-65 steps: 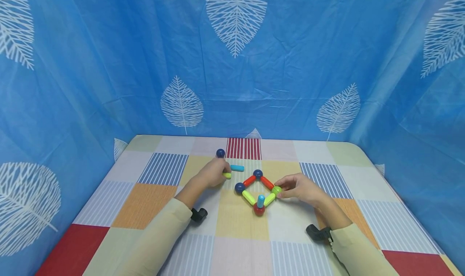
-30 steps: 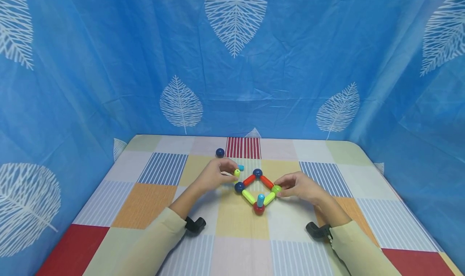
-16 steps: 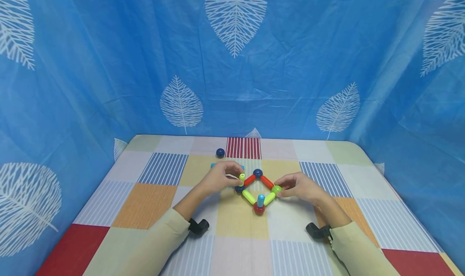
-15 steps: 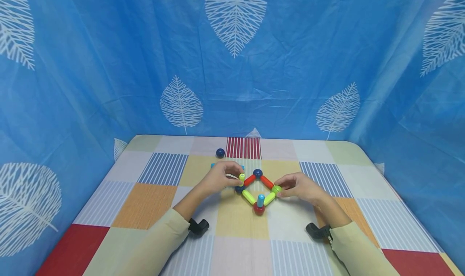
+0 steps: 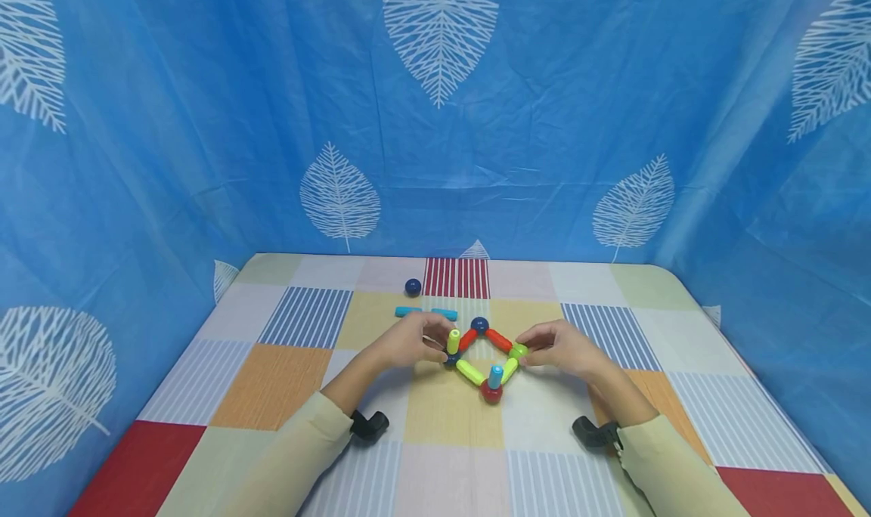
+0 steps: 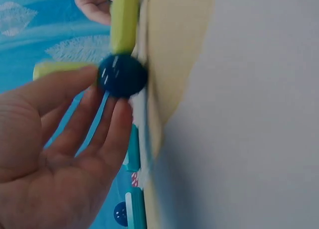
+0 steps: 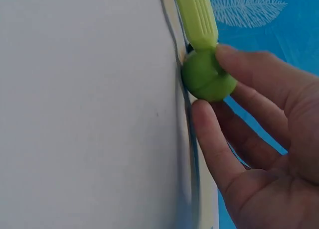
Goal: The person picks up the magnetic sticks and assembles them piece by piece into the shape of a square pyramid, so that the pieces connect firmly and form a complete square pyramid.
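A diamond of toy building sticks and balls lies on the table between the hands. Its left corner is a dark blue ball (image 6: 122, 75), pinched between the thumb and fingers of my left hand (image 5: 411, 342). On that ball stands a yellow-green stick (image 5: 454, 342). At the right corner my right hand (image 5: 561, 347) pinches a green ball (image 7: 208, 75). The near corner, a red ball (image 5: 491, 393), carries an upright light blue stick (image 5: 495, 376). Red sticks (image 5: 499, 340) meet at the far dark blue ball (image 5: 479, 325); yellow-green sticks (image 5: 470, 372) form the near sides.
Behind my left hand lie two light blue sticks, one on the left (image 5: 408, 311) and one on the right (image 5: 444, 314). A loose dark blue ball (image 5: 413, 286) sits farther back. A blue leaf-print curtain (image 5: 544, 124) encloses the patchwork-covered table (image 5: 456, 472).
My left hand picked up a yellow-green stick, stood it on the left ball, then shifted its fingers down to that ball. The diamond has skewed slightly. My right hand stays at the green ball.
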Available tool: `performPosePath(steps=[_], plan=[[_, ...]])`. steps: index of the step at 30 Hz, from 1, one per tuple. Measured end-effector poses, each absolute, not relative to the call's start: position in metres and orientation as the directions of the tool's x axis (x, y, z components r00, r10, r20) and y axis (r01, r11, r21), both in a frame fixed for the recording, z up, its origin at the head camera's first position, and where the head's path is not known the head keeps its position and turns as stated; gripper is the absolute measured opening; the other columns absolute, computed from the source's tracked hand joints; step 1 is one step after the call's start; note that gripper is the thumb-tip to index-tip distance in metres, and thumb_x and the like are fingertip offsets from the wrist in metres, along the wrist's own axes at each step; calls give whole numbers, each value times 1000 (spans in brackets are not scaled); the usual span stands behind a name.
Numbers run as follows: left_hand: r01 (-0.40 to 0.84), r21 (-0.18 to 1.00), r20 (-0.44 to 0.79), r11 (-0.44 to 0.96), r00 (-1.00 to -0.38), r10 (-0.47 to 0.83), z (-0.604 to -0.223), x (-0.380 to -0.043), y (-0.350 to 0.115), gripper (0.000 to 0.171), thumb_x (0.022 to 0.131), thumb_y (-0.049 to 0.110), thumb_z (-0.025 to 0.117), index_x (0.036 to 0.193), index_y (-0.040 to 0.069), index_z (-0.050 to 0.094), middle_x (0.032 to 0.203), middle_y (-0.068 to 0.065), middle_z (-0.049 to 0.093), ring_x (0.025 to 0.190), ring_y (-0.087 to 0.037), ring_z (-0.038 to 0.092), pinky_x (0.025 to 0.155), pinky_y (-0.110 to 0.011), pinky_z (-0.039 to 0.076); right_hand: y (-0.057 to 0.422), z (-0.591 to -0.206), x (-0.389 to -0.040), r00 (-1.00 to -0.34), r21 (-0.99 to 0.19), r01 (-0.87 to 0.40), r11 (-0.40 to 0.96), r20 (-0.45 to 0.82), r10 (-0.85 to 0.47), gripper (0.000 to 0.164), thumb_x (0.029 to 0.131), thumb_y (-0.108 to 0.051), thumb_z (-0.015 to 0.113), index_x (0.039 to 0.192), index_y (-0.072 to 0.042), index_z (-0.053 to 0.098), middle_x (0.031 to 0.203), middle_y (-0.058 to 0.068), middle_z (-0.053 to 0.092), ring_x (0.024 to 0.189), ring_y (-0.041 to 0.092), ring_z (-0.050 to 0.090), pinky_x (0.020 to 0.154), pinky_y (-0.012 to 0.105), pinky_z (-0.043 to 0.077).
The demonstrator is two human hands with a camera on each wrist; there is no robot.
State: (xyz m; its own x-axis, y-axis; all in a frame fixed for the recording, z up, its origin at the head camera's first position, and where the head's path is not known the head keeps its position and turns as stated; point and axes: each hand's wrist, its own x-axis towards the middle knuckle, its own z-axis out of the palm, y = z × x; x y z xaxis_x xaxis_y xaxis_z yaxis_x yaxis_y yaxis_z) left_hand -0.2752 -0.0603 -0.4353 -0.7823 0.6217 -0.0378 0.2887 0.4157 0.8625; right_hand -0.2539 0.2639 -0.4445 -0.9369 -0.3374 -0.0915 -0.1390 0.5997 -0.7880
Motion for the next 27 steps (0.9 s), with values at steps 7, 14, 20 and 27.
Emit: performPosePath(steps=[7, 14, 20, 27], plan=[[319, 865, -33, 388, -734, 678, -438, -278, -59, 30, 90, -9, 68, 115, 8, 71, 106, -5, 73, 98, -16, 70, 92, -32, 59, 265, -440, -254, -960, -763, -164, 625, -24, -280, 25, 84, -15, 84, 107, -7, 76, 101, 9, 75, 90, 19, 68, 75, 30, 57], [364, 769, 28, 525, -840, 542, -442, -289, -37, 34, 101, 2, 58, 133, 13, 64, 135, -7, 65, 121, -25, 64, 103, -43, 55, 254, -418, -234, -858, -762, -212, 612, -154, -490, 31, 76, -14, 89, 95, -4, 66, 81, 5, 64, 70, 16, 58, 58, 25, 51], [391, 748, -9, 537, -802, 597, -444, -295, -24, 45, 100, -2, 55, 142, 13, 58, 143, -8, 61, 130, -29, 61, 110, -48, 50, 221, -421, -209, -893, -632, -215, 744, -181, -412, 54, 68, -37, 96, 93, -12, 54, 73, -2, 61, 64, 13, 55, 54, 25, 45], [363, 754, -20, 547, -820, 572, -445, -293, -32, 49, 93, -9, 61, 138, 10, 61, 139, -10, 63, 128, -30, 62, 104, -43, 55, 224, -427, -212, -923, -606, -238, 759, -102, -371, 53, 70, -33, 95, 99, -13, 56, 78, 0, 62, 65, 13, 57, 55, 26, 47]])
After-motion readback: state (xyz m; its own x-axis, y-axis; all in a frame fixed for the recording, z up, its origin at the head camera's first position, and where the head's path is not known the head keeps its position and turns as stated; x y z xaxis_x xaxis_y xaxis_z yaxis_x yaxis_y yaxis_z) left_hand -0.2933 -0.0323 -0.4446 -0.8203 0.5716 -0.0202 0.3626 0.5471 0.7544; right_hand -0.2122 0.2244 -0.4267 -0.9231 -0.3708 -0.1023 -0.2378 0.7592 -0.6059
